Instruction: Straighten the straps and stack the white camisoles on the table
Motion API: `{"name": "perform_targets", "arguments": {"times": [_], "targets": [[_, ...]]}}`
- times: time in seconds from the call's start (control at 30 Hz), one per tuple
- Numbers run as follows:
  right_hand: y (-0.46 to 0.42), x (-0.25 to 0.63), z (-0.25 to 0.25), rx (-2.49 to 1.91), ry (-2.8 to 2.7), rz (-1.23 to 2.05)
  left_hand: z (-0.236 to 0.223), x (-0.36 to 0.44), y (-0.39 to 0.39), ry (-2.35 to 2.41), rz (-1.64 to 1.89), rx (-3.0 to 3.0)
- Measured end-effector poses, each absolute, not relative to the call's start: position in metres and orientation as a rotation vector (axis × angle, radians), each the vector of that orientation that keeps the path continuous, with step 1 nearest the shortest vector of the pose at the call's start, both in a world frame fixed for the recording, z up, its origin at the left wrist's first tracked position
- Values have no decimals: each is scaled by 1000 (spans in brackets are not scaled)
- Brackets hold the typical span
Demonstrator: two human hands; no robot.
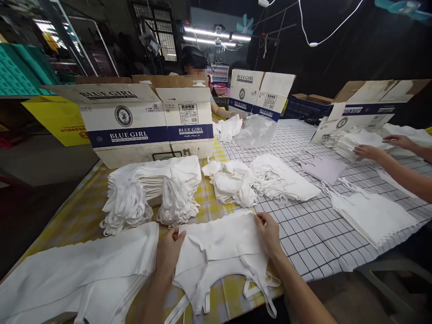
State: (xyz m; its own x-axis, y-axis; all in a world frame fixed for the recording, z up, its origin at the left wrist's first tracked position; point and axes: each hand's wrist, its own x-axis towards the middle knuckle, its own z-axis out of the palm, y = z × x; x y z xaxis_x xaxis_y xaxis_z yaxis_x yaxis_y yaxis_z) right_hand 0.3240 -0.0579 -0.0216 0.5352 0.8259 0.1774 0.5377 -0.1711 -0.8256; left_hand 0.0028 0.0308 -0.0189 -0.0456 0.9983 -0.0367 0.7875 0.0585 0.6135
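Nearest the wearer, the white garment (219, 240) lies spread on the yellow checked cloth (86, 198), its thin straps (178, 309) trailing toward the table's near edge. The left hand (169, 249) pinches its far left corner, thumb against fingers; the right hand (269, 234) pinches the far right corner likewise. Both grips are narrow.

Handling assessment: the fabric appears light, limp and soft, unlikely to break but prone to crease. The two far-edge corners are judged the sound holding points; the loose straps appear liable to tangle or snag.

Just left of the left hand lies a layered pile of white garments (81, 274). Beyond the spread piece stand a draped stack (157, 180) and, to its right, a crumpled heap (232, 184). Farther back stands a printed carton (145, 130).
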Motion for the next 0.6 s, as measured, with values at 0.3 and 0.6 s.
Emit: {"name": "perform_targets", "arguments": {"times": [0.3, 0.6], "targets": [[-49, 334, -21, -1821, -1069, 654, -9, -1, 30, 1612, 801, 1625], [-47, 340, 20, -1575, -1230, 940, 7, -8, 34, 1497, 913, 1384]]}}
